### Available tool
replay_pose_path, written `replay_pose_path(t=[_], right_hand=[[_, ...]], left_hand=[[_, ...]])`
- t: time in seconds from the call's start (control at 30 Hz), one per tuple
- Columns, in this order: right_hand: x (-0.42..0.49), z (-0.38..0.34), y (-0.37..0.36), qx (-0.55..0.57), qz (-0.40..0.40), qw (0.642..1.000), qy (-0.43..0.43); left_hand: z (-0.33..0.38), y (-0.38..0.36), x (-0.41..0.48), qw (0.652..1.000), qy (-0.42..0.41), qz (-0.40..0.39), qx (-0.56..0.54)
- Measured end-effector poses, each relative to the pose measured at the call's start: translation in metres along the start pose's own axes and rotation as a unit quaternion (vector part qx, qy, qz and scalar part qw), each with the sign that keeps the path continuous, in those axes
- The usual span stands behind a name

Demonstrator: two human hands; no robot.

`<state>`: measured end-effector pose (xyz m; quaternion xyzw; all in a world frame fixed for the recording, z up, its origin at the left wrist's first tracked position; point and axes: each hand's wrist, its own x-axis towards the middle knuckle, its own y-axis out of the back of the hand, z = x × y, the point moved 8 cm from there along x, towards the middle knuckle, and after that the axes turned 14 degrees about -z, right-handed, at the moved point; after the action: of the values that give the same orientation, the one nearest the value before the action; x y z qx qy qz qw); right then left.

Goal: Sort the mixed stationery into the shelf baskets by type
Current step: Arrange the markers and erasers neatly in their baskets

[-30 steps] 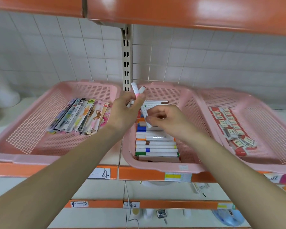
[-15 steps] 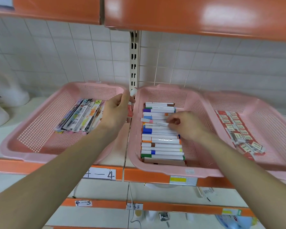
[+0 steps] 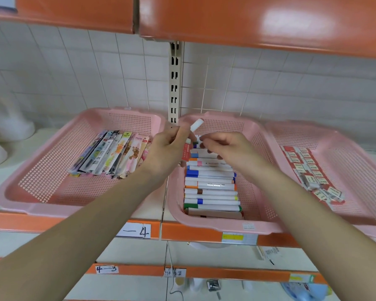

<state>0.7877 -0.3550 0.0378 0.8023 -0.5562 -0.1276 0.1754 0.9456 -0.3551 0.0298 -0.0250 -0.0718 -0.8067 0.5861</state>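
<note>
Gripping a marker (image 3: 196,125) over the basket's (image 3: 215,225) back edge, left hand (image 3: 167,148) is hovering beside right hand (image 3: 228,148) (grip unclear); next, probably laying it flat.

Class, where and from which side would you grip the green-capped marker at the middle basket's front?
Likely mid-barrel, from above: the marker lies flat and crosswise in the basket, neighbours tight along both long sides, leaving only its top free.

white tiled wall (image 3: 96,72), slotted metal upright (image 3: 174,83), handwritten number label (image 3: 137,230) below.
</note>
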Motion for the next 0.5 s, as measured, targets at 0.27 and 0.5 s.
replay_pose_path(t=[0.27, 0.5], right_hand=[[-0.001, 0.012, -0.009, 0.140, 0.032, 0.989, -0.048], [-0.001, 0.019, 0.012, 0.280, 0.110, 0.953, -0.033]], left_hand=[[0.005, -0.019, -0.006, 0.998, -0.019, -0.059, -0.001], [-0.001, -0.017, -0.008, 0.995, -0.001, -0.098, -0.016]])
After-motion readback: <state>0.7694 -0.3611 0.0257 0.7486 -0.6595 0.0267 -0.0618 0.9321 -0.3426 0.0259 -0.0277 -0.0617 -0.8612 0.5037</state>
